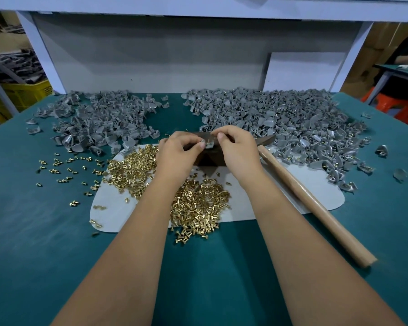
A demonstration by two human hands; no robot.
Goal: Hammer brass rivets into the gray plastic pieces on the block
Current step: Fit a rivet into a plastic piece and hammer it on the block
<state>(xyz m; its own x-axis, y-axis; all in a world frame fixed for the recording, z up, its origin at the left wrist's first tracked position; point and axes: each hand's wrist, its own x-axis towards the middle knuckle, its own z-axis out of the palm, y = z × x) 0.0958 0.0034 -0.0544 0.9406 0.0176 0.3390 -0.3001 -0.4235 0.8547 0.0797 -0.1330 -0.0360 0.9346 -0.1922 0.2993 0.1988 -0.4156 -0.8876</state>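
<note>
Bare green table [33,243] lies open across the lower left and lower right of the frame, either side of the forearms. The centre is crowded by brass rivets [198,203] on a white sheet [280,191], and a hammer handle [316,208] slants across the right. Gray plastic pieces [292,118] heap across the upper middle, leaving a narrow bare gap at upper centre.

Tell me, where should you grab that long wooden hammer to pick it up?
Probably around the bare near end of the long tan wooden hammer handle, coming from the right with the right hand. The handle lies flat on the teal table, slanting toward that side, while its head end is hidden behind the hands.
</note>
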